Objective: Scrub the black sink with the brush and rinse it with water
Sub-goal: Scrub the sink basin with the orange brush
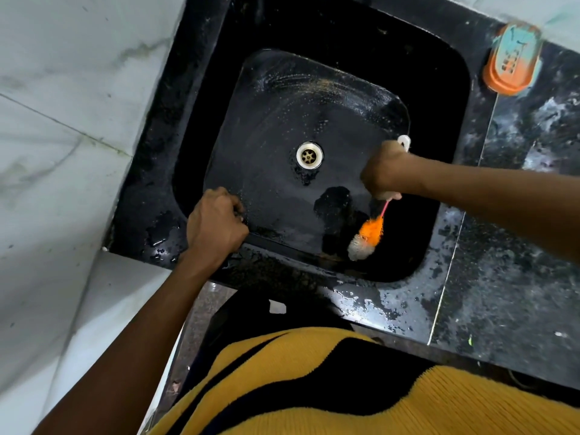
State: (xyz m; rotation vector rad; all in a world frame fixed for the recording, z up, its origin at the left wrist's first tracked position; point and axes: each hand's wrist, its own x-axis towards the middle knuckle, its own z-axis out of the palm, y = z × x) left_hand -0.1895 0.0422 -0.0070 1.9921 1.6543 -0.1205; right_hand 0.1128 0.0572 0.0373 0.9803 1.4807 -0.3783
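The black sink fills the middle of the view, wet, with a white-rimmed drain at its centre. My right hand grips the white handle of a brush. The brush's thin pink stem runs down to orange and white bristles that touch the sink's near right corner. My left hand rests on the sink's near left rim with its fingers curled over the edge. No running water shows.
A wet black stone counter lies right of the sink. An orange and teal soap dish sits at its far right. White marble tiles line the wall on the left. My yellow and black top fills the bottom.
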